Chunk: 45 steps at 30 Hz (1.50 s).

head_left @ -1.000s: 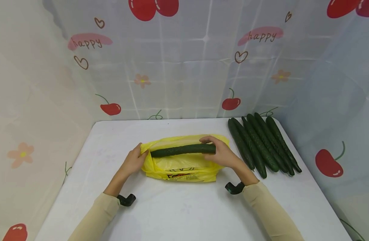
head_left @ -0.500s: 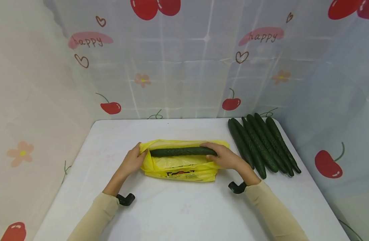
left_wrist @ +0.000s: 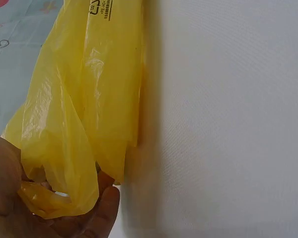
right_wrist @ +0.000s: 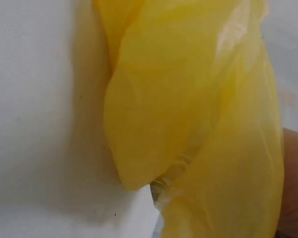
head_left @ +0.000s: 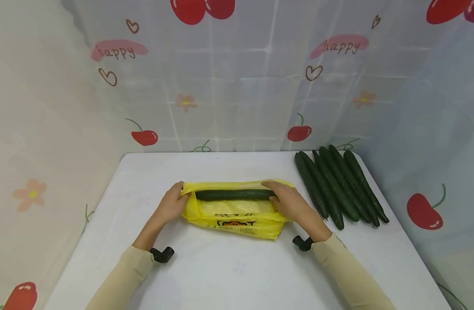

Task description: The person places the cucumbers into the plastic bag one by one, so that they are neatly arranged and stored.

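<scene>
Left hand (head_left: 170,205) grips left end of yellow bag (head_left: 235,208); right hand (head_left: 293,203) at right end of cucumber (head_left: 235,195), exact grip cannot tell. Cucumber lies lengthwise in bag mouth. Better: hold mouth wide, settle cucumber level, avoid stretching thin plastic.

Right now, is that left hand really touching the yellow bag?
Touching. The left wrist view shows it: the left hand has its fingers curled round the yellow bag, pinching its end.

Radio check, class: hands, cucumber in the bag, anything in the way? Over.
Left hand gripping yellow bag. Right hand at bag's right end, grip unclear. One cucumber lengthwise in bag's opening. Nothing visibly blocking; other cucumbers lie right.
</scene>
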Available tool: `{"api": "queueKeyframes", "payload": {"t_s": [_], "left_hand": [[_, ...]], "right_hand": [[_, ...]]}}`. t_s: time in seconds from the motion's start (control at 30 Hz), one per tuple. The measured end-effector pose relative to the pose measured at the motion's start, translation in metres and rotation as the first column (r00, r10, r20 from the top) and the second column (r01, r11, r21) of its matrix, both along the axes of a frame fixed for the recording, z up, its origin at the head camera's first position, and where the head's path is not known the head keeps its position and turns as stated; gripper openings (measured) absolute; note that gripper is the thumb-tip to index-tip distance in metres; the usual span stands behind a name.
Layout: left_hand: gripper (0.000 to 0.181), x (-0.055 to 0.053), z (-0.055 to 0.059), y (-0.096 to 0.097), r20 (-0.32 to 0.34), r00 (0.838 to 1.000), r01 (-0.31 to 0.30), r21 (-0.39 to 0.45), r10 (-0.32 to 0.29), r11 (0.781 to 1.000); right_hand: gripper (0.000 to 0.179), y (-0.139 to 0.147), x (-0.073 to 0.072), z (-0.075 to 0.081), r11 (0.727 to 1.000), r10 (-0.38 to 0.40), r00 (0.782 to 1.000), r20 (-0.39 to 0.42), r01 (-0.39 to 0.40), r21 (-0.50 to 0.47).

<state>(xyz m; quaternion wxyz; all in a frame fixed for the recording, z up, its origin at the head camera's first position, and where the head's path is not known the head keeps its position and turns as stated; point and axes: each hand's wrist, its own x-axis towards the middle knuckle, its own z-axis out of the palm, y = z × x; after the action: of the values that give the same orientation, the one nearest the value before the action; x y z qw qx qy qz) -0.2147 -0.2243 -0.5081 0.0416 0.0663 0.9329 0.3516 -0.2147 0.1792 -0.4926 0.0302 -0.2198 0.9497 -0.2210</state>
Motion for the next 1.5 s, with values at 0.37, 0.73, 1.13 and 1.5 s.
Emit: {"api": "queueKeyframes", "payload": {"t_s": [0.37,0.73,1.13,1.5], "left_hand": [[0.018,0.002,0.01,-0.002,-0.002,0.998,-0.056,-0.001,0.056,0.998],[0.023,-0.001,0.014,-0.002,0.045,0.997,-0.065,0.065,0.062,0.996],[0.026,0.003,0.014,-0.003,0.068,0.995,-0.083,0.062,0.078,0.995],[0.046,0.003,0.01,-0.003,0.081,0.995,-0.064,0.064,0.059,0.996]], "right_hand": [[0.064,0.007,0.008,0.011,0.994,-0.03,0.999,-0.022,0.032,0.103],[0.054,0.012,0.023,0.027,0.998,-0.062,0.996,-0.067,0.062,0.004],[0.035,0.053,0.033,0.024,0.962,-0.211,0.944,-0.252,0.156,-0.223],[0.033,0.093,0.04,0.005,0.878,-0.452,0.862,-0.23,0.384,-0.286]]}}
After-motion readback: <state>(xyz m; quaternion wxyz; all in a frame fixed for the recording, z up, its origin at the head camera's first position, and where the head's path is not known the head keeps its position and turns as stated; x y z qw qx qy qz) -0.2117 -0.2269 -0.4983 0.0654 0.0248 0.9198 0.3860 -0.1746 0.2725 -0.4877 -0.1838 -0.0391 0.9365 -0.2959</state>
